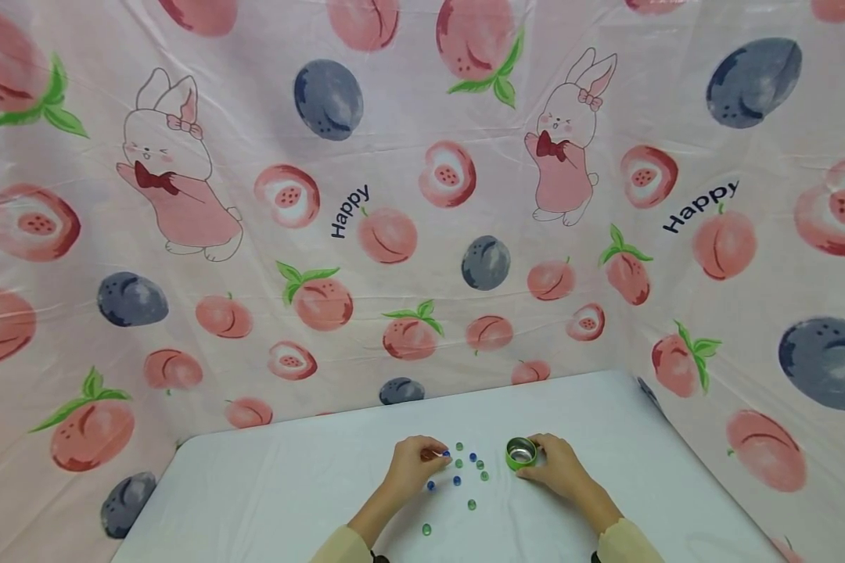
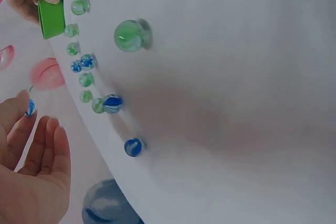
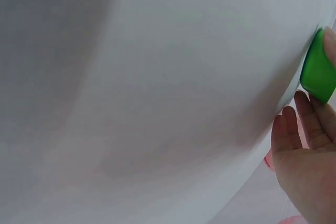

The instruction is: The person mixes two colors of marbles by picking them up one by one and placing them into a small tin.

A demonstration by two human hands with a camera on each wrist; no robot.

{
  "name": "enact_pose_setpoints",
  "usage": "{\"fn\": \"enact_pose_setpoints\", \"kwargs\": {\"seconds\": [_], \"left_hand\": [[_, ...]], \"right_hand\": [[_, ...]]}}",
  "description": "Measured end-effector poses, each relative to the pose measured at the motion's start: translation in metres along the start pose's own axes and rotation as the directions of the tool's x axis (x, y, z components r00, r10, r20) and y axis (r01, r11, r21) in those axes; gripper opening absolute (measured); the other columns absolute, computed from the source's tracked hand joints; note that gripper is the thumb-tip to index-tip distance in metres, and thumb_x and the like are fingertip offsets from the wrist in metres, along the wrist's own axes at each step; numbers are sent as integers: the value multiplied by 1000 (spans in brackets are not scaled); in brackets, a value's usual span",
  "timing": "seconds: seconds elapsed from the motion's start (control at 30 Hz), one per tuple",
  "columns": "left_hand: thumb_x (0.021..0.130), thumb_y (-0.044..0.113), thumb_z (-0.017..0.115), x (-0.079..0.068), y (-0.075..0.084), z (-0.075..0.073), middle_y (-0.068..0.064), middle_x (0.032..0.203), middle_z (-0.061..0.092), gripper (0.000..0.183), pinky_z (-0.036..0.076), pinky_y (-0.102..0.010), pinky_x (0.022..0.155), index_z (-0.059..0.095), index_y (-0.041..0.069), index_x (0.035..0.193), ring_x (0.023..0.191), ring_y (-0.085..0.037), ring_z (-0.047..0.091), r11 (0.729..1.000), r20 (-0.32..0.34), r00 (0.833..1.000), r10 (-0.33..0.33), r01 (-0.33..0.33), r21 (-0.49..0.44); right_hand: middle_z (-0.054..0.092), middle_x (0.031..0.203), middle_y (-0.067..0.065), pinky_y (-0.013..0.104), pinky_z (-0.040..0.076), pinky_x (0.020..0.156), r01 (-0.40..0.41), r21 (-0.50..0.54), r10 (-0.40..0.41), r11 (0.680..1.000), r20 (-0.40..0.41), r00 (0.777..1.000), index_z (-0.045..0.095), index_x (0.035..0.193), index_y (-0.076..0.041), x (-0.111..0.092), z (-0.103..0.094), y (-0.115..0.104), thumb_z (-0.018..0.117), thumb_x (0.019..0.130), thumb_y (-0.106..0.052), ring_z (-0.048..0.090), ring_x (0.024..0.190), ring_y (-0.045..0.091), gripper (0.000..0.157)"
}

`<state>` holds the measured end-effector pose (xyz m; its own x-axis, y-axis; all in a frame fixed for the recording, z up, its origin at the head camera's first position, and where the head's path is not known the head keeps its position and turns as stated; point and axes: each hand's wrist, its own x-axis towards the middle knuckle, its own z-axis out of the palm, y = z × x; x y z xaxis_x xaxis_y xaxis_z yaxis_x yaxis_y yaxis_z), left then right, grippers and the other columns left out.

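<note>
My left hand [image 1: 414, 463] pinches a blue marble [image 2: 30, 107] between thumb and forefinger, the other fingers held loosely bent. My right hand [image 1: 558, 467] grips a small green tin [image 1: 512, 462] from its right side. The tin stands upright on the table, its mouth up and its silvery inside showing. Between the hands lie loose glass marbles, among them a blue marble [image 1: 457, 481] and a green marble [image 1: 484, 475]. In the right wrist view the thumb and fingers are around the green tin wall [image 3: 317, 72].
All this is on a white-covered table [image 1: 275, 485]. Nearer the front edge lie a green marble [image 1: 426, 529] and another green marble [image 1: 472, 504]. A pink curtain [image 1: 394, 117] printed with peaches and rabbits hangs behind and along both sides.
</note>
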<state>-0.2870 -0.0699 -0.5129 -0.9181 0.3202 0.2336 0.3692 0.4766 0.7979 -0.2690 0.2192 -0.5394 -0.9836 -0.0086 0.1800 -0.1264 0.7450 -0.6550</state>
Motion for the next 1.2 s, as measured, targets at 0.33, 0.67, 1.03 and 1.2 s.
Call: {"fn": "enact_pose_setpoints", "kwargs": {"seconds": [0.33, 0.67, 1.03, 1.2], "left_hand": [[91, 6, 82, 13, 14, 16, -3, 88, 72, 15, 49, -21, 68, 78, -3, 102, 77, -9, 57, 1000, 23, 1000, 17, -16, -8], [90, 4, 82, 28, 26, 38, -4, 87, 72, 16, 50, -21, 67, 78, -6, 102, 76, -6, 57, 999, 42, 998, 42, -41, -18], [90, 2, 82, 37, 38, 62, -10, 89, 75, 14, 53, -21, 68, 78, -7, 100, 78, -9, 63, 996, 81, 993, 88, -85, -40], [90, 0, 81, 41, 42, 71, -11, 90, 75, 12, 55, -23, 71, 78, -7, 99, 81, -14, 66, 995, 87, 992, 92, -88, -48]], "right_hand": [[72, 107, 9, 52, 53, 96, -1, 4, 1, 1000, 1, 1000, 70, 119, 5, 0, -1, -1, 97, 74, -15, 64, 101, 27, 57], [72, 108, 10, 52, 54, 96, -5, 3, 5, 1000, 7, 1000, 69, 119, 6, 0, -1, -1, 97, 74, -15, 65, 102, 27, 57], [72, 106, 7, 50, 54, 94, -2, 14, 2, 1000, 3, 1000, 70, 118, 4, 0, 0, 2, 97, 74, -16, 64, 100, 24, 55], [72, 103, 7, 48, 53, 91, 13, 15, -13, 1000, -12, 1000, 71, 115, 4, 0, -1, 1, 98, 73, -14, 63, 97, 23, 54]]}}
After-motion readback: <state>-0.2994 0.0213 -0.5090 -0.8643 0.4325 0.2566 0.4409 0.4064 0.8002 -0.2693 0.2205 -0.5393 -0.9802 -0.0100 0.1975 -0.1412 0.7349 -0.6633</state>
